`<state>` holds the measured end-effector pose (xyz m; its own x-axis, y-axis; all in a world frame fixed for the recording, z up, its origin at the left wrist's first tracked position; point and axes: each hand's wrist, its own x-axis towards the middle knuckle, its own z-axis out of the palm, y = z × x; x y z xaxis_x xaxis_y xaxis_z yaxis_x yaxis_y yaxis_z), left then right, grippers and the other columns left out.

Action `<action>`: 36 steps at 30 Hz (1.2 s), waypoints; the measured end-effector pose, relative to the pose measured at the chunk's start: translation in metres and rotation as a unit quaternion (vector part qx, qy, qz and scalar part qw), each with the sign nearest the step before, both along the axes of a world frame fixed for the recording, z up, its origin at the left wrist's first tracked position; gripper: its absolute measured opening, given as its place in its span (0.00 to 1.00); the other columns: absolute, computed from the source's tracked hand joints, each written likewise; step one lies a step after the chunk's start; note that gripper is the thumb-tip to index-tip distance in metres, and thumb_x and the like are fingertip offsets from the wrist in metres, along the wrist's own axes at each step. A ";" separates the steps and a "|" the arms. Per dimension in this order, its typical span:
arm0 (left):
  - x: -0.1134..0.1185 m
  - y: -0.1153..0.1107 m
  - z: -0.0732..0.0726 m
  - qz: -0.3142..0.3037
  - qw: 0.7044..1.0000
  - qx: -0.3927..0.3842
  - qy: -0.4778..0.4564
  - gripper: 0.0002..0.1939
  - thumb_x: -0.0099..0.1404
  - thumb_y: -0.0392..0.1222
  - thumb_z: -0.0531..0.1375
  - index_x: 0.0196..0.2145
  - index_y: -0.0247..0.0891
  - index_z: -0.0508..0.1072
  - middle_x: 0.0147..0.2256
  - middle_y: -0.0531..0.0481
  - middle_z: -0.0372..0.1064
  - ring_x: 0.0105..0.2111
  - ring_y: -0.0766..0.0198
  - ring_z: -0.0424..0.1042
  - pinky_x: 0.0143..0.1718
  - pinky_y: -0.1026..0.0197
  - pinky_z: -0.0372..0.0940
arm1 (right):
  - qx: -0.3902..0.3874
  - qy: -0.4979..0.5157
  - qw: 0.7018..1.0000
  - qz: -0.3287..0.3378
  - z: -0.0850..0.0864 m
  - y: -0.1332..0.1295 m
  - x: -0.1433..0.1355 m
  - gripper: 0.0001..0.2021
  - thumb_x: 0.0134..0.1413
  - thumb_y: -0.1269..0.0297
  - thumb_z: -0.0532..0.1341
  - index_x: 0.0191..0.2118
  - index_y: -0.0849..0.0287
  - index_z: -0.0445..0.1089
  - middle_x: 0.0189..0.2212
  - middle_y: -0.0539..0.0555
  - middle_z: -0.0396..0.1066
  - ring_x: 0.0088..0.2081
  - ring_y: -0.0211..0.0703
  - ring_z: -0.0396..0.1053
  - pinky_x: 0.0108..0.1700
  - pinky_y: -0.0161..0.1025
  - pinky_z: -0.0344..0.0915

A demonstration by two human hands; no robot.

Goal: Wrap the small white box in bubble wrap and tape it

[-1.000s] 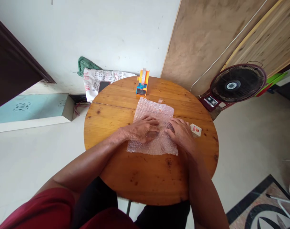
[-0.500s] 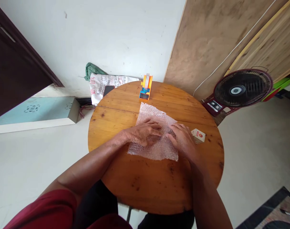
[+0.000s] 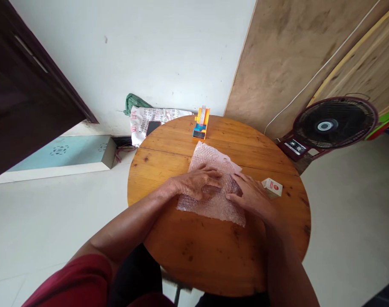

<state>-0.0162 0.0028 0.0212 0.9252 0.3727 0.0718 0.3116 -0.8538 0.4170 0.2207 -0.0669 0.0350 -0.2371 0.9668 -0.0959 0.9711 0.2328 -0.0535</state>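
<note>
Bubble wrap [image 3: 213,200], a clear pinkish sheet, lies flat on the round wooden table [image 3: 213,256], roughly at its middle, with its far edge reaching toward the orange tape dispenser [image 3: 201,123]. The far right corner of the sheet looks slightly lifted or folded over. Both hands press down on the sheet. The left hand [image 3: 199,184] lies palm down on the sheet's middle, its fingers [image 3: 213,174] spread and stretched out flat, gripping nothing. The right hand [image 3: 250,195] lies just beside it on the right part of the sheet, also palm down, with its fingers [image 3: 234,197] extended toward the left hand; they rest on the wrap without closing around it. Whether anything lies under the wrap between the 2 hands cannot be told.

A small white box with a red mark [image 3: 272,187] sits on the table just to the right of the bubble wrap, close to the right hand but not touching it. The tape dispenser stands at the table's far edge, well apart from the hands. Beyond the table, against the white wall, lies a printed white sack [image 3: 149,119] with a green bag [image 3: 133,102] behind it. A dark floor fan [image 3: 335,123] stands on the floor to the right of the table, in front of leaning wooden boards [image 3: 293,55].
</note>
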 end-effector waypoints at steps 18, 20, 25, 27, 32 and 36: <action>-0.001 0.002 -0.006 0.003 1.000 -0.008 -0.011 0.25 0.59 0.44 0.65 0.56 0.50 0.73 0.66 0.48 0.58 0.67 0.47 0.52 0.69 0.39 0.39 | 0.000 0.052 0.999 -0.001 0.008 -0.001 0.004 0.21 0.59 0.59 0.60 0.54 0.65 0.71 0.60 0.66 0.66 0.60 0.62 0.64 0.60 0.55 0.62; 0.000 0.002 -0.006 -0.004 1.000 0.002 -0.021 0.25 0.59 0.44 0.65 0.55 0.50 0.74 0.64 0.48 0.60 0.66 0.47 0.54 0.69 0.41 0.41 | 0.030 0.077 0.997 -0.001 0.008 -0.001 0.004 0.18 0.59 0.60 0.60 0.51 0.64 0.72 0.57 0.65 0.69 0.58 0.61 0.66 0.59 0.55 0.63; -0.001 0.003 -0.007 -0.007 1.000 0.005 -0.021 0.25 0.61 0.46 0.64 0.56 0.49 0.73 0.64 0.48 0.60 0.65 0.47 0.55 0.68 0.42 0.41 | 0.102 0.146 0.984 0.000 0.010 -0.001 0.011 0.17 0.60 0.62 0.57 0.52 0.62 0.73 0.54 0.62 0.73 0.55 0.59 0.68 0.58 0.55 0.63; -0.001 0.003 -0.008 -0.008 1.000 0.001 -0.016 0.26 0.60 0.48 0.65 0.57 0.50 0.72 0.65 0.48 0.58 0.66 0.46 0.54 0.69 0.40 0.38 | 0.122 0.160 0.979 -0.013 0.013 -0.001 0.015 0.16 0.60 0.62 0.57 0.50 0.60 0.75 0.51 0.61 0.75 0.53 0.59 0.69 0.56 0.55 0.64; 0.001 0.003 -0.008 -0.005 1.000 0.000 -0.009 0.30 0.59 0.56 0.67 0.57 0.48 0.72 0.65 0.45 0.59 0.66 0.45 0.54 0.68 0.39 0.39 | 0.122 0.175 0.977 -0.029 0.017 -0.002 0.023 0.15 0.58 0.62 0.58 0.49 0.55 0.75 0.50 0.58 0.76 0.52 0.58 0.69 0.54 0.55 0.64; 0.005 -0.001 -0.007 0.003 0.999 0.018 -0.033 0.29 0.57 0.56 0.68 0.54 0.44 0.74 0.61 0.42 0.63 0.63 0.42 0.57 0.66 0.36 0.42 | 0.081 0.142 0.986 -0.017 0.016 -0.003 0.021 0.16 0.57 0.63 0.59 0.50 0.54 0.75 0.51 0.57 0.75 0.52 0.59 0.68 0.53 0.56 0.63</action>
